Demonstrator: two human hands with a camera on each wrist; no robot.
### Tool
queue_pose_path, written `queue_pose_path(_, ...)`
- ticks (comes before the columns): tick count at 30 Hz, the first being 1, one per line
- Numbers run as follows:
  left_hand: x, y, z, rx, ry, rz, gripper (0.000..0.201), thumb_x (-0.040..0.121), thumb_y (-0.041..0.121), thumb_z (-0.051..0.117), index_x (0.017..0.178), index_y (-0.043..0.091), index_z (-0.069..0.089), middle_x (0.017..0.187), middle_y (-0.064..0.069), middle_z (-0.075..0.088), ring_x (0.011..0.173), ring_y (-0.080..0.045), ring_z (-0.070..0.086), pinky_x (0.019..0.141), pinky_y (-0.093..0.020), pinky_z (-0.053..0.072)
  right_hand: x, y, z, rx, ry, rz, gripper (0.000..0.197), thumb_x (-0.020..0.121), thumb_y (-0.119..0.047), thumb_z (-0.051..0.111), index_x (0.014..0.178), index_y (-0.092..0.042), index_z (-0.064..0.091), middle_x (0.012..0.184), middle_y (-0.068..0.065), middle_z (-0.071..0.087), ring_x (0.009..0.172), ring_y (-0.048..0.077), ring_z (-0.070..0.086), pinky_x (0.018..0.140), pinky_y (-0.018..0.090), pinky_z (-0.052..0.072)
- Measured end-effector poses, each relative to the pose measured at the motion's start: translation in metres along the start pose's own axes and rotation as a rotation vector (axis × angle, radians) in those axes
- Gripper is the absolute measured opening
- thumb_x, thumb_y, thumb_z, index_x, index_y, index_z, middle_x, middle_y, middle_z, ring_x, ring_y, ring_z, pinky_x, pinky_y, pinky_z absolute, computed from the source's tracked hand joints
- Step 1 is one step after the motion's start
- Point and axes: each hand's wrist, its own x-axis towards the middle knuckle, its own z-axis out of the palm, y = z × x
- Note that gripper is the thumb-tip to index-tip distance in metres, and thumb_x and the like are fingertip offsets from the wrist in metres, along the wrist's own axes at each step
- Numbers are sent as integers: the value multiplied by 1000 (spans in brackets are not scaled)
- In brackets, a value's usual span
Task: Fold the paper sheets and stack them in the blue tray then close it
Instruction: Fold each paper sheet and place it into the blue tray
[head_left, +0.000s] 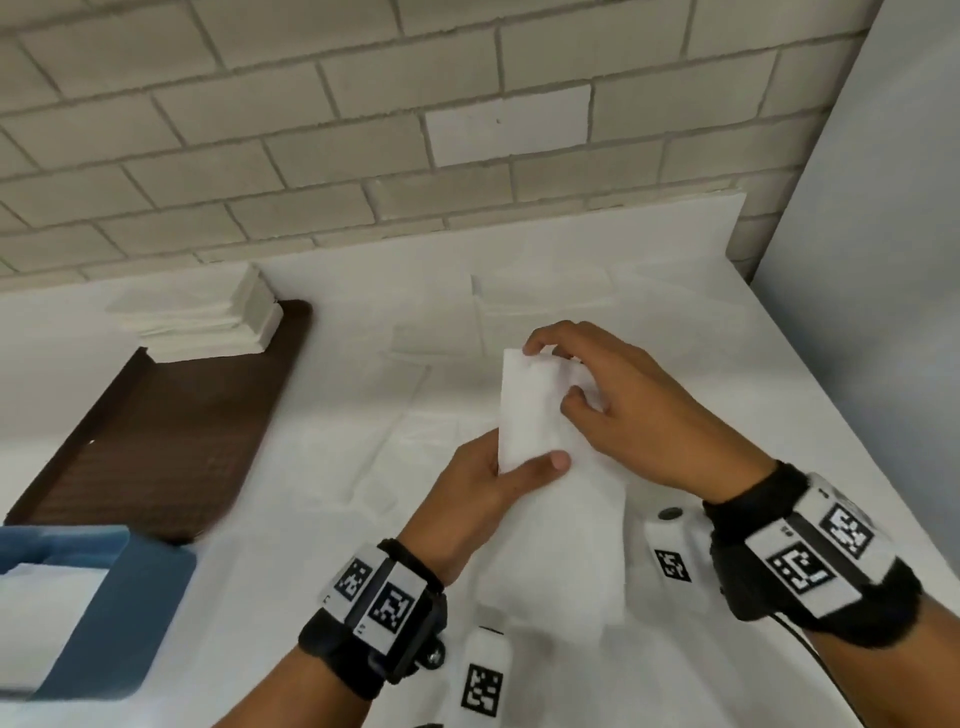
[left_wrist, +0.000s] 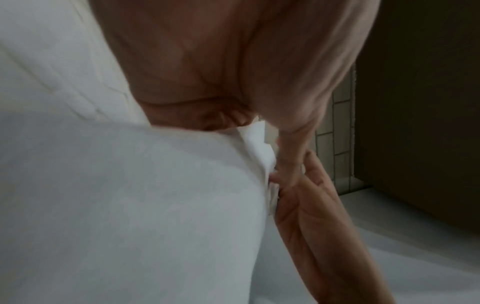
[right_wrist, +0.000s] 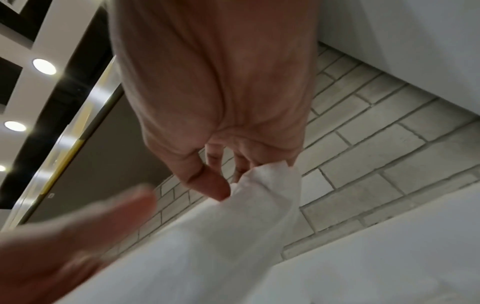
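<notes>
A white paper sheet (head_left: 535, 410) is held up above the table, folded lengthwise, its lower part hanging down towards me. My left hand (head_left: 498, 473) grips its lower left side, thumb across the front. My right hand (head_left: 597, 379) pinches its upper right edge between thumb and fingertips. The left wrist view shows the sheet (left_wrist: 130, 205) bulging below the palm. In the right wrist view the thumb presses the sheet's (right_wrist: 233, 226) top corner. The blue tray (head_left: 119, 613) stands open at the lower left with white paper inside.
A dark brown tray (head_left: 166, 436) lies at the left, and a stack of white paper (head_left: 208, 322) rests on its far end. More loose white sheets (head_left: 540, 291) lie flat on the white table. A brick wall runs behind; a grey panel stands at right.
</notes>
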Motion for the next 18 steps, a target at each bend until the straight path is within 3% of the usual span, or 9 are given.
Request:
queue_pose_path(2, 1, -9, -8, -44, 87, -7, 35, 90, 34, 75, 119, 14, 71, 115, -6, 77, 107, -28, 74, 100, -51, 54, -6, 5, 11, 13, 153, 13, 45, 98, -22, 54, 135, -42, 39, 126, -14, 40, 114, 4, 48, 93, 22, 46)
queue_pose_path(4, 1, -12, -16, -157, 144, -20, 33, 95, 31, 68, 122, 12, 70, 117, -6, 76, 109, -27, 73, 100, -50, 54, -16, 11, 20, 119, 265, 159, 46, 95, -38, 56, 137, -38, 36, 129, -12, 37, 112, -2, 48, 86, 13, 43)
queue_pose_path(6, 1, -12, -21, -229, 156, -29, 34, 98, 31, 62, 125, 12, 68, 118, -6, 76, 111, -26, 72, 98, -45, 55, -26, 17, 31, 297, 156, 384, 42, 93, -42, 57, 130, -33, 39, 125, -9, 46, 104, -2, 55, 80, 15, 45)
queue_pose_path(8, 2, -13, -21, -196, 139, -18, 32, 99, 30, 60, 124, 12, 69, 116, -5, 76, 109, -25, 73, 94, -41, 56, -33, 19, 45, 423, -28, 466, 29, 96, -36, 54, 123, -30, 43, 119, -7, 56, 98, 5, 61, 86, 28, 52)
queue_pose_path(10, 4, -16, -18, -12, 133, 26, 26, 98, 30, 63, 120, 21, 70, 114, 1, 77, 105, -18, 74, 93, -38, 57, -35, 18, 57, 448, -40, 396, 19, 101, -27, 46, 120, -31, 43, 116, -11, 60, 99, 6, 63, 90, 35, 53)
queue_pose_path(14, 4, -16, -15, 297, 197, 269, 13, 98, 32, 66, 110, 36, 67, 107, 8, 77, 100, -8, 73, 86, -30, 59, -37, 10, 58, 410, 129, 248, 21, 104, -24, 40, 121, -37, 40, 115, -13, 57, 96, 6, 62, 78, 24, 53)
queue_pose_path(16, 1, -12, -15, 302, 259, 425, 13, 96, 34, 65, 108, 39, 67, 101, 9, 77, 96, -6, 72, 83, -26, 59, -40, 9, 52, 417, 213, 212, 28, 104, -17, 40, 122, -38, 40, 116, -10, 55, 98, 9, 61, 80, 20, 51)
queue_pose_path(18, -1, -16, -14, 300, 299, 471, 13, 95, 32, 66, 106, 40, 67, 98, 13, 76, 94, -3, 72, 81, -22, 58, -44, 10, 47, 410, 266, 205, 39, 100, -6, 40, 121, -39, 41, 114, -9, 51, 100, 7, 59, 80, 13, 46)
